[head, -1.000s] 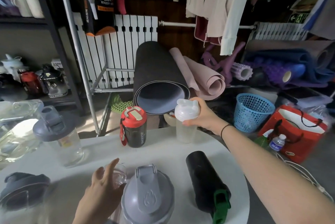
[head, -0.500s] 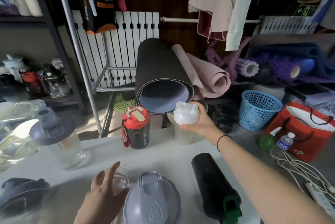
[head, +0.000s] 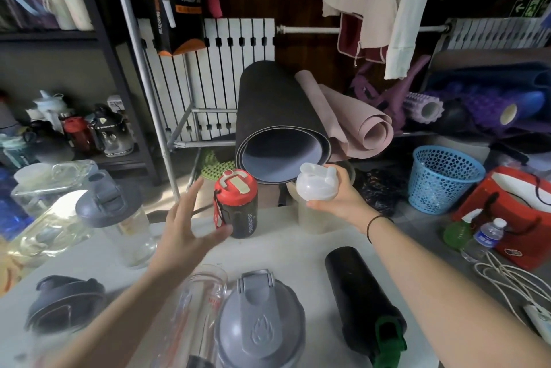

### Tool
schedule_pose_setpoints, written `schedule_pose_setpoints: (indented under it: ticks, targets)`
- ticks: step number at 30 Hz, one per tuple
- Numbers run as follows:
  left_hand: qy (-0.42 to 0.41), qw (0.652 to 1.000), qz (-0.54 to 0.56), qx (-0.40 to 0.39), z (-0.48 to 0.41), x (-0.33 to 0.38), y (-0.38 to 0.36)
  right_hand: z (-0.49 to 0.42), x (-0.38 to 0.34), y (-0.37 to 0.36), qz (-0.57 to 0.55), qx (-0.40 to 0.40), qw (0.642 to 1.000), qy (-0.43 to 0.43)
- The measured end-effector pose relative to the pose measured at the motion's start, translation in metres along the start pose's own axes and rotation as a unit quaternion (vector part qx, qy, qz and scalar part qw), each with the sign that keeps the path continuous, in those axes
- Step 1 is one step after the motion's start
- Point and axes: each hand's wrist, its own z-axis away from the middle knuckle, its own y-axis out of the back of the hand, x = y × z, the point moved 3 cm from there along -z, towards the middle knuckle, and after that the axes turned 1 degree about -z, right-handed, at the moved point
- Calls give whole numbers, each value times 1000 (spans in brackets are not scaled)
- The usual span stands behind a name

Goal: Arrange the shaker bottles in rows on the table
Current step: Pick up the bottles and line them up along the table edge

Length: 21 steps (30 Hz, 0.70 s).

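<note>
Several shaker bottles stand or lie on the white table (head: 283, 251). My right hand (head: 340, 199) grips the white-lidded clear shaker (head: 316, 185), upright at the far edge. Left of it stands a black bottle with a red lid (head: 235, 203). My left hand (head: 186, 227) hovers open just left of that bottle, fingers spread, holding nothing. A clear shaker with a grey lid (head: 119, 218) stands further left. Nearest me are a grey-lidded shaker (head: 259, 323), a clear cup without a lid (head: 199, 305), a dark-lidded shaker (head: 62, 305), and a black bottle with a green cap (head: 363, 305) lying down.
Rolled mats (head: 280, 123) lean behind the table. A blue basket (head: 441, 179), a red bag (head: 512, 212), small bottles and white cables (head: 507, 281) lie on the floor to the right. A shelf with more bottles (head: 89, 132) stands at left.
My left hand has left the clear cup near me and risen forward toward the red-lidded bottle. My right hand keeps its grip on the white-lidded shaker.
</note>
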Motion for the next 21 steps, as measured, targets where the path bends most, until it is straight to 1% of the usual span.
schedule_pose_setpoints:
  ticks: [2, 5, 9, 12, 15, 18, 21]
  targets:
    - [-31, 999, 31, 8, -23, 12, -4, 1, 0, -1, -6, -3, 1000, -5]
    - [-42, 999, 17, -8, -50, 15, -20, 3, -4, -1, -1, -9, 1000, -16]
    - [-22, 999, 18, -41, -65, 8, -45, 2, -6, 1, 19, -19, 999, -25]
    - [-17, 1000, 3, -7, -69, 3, -52, 3, -7, 1, 14, -24, 999, -32]
    - [11, 1000, -3, 14, -76, -3, -53, 2, -9, 4, -9, -41, 998, -37]
    - [2, 1000, 5, -9, -83, 0, -59, -2, -10, 11, -29, -64, 997, -38]
    - [-30, 998, 38, -34, -92, 15, -70, -7, -8, 20, -49, -63, 996, -45]
